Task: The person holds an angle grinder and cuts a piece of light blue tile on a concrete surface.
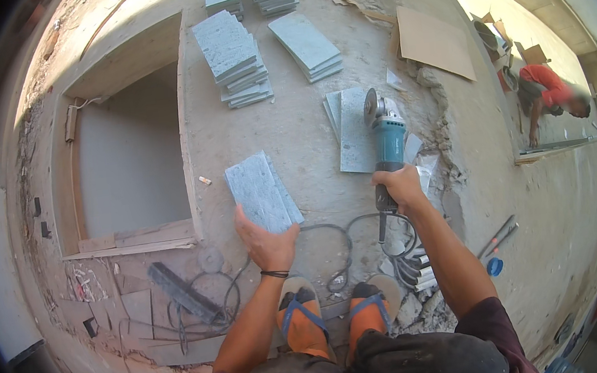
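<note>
My right hand [401, 185] is wrapped round the black rear handle of a teal angle grinder [391, 141]. The grinder's disc [370, 105] points away from me, over a pair of grey-blue stone tiles [355, 129] on the ground. With my left hand [269, 241] I grip the near end of another speckled stone tile [258, 190], fingers at its left corner and thumb at its right. A second tile [285, 190] shows from under its right side. The grinder's black cable [346, 244] loops across the ground between my hands and feet.
Stacks of tiles [232, 57] stand farther off. A rectangular opening [134, 154] lies at left, cardboard [434, 43] at right. A dark bar [183, 291] and rubble [411, 310] lie near my sandalled feet. A person in a red top [548, 81] bends down at far right.
</note>
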Tool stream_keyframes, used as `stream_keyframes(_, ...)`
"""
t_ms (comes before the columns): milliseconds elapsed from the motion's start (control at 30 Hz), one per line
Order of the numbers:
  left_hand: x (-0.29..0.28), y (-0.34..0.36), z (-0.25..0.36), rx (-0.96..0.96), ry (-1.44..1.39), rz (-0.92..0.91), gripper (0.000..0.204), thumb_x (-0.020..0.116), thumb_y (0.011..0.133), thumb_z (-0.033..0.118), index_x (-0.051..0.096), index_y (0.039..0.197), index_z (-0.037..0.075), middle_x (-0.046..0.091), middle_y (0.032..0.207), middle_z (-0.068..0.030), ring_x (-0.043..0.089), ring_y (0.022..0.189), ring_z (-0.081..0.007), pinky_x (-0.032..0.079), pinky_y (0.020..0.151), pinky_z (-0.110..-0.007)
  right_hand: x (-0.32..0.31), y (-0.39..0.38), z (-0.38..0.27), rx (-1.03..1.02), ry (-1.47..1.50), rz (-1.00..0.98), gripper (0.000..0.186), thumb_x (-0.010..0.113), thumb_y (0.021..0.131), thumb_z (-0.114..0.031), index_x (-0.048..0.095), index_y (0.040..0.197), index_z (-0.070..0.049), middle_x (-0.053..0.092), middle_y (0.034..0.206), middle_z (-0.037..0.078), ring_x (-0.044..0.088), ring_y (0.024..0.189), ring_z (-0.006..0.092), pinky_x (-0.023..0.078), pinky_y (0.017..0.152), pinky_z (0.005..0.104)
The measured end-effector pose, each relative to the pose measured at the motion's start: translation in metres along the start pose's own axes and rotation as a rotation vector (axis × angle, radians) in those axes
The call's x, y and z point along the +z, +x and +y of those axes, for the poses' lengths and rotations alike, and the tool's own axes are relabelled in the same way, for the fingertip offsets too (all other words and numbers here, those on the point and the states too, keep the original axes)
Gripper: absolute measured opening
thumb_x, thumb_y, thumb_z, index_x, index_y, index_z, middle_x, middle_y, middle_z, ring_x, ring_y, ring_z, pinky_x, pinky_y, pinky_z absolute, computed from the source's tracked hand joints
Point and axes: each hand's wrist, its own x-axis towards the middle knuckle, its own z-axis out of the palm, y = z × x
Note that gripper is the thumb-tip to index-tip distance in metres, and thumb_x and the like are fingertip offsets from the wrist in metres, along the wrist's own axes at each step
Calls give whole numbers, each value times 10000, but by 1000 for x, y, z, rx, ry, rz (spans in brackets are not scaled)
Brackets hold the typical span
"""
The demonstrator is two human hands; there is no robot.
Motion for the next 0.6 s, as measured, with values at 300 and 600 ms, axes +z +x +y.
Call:
stream_keyframes(300, 10, -6, -13, -21, 19, -27, 1210, 948, 628, 243, 241, 1587, 37, 433, 1491, -272, 429, 1387, -456, 387, 1159, -515, 10, 8, 0, 1, 30, 62, 158, 816, 697, -74, 677, 694, 2, 644, 674, 65, 577, 524, 167, 460, 482, 364)
stream_keyframes(600, 12, -7, -13, -5, 10, -41, 1204, 955, 644, 266, 243, 1581, 11, 402, 1518, -263, 397, 1419, -446, 374, 1180, -508, 14, 21, 8, 27, -29, 99, 228, 851, 663, -129, 665, 685, 1, 634, 694, 54, 566, 558, 167, 455, 513, 377)
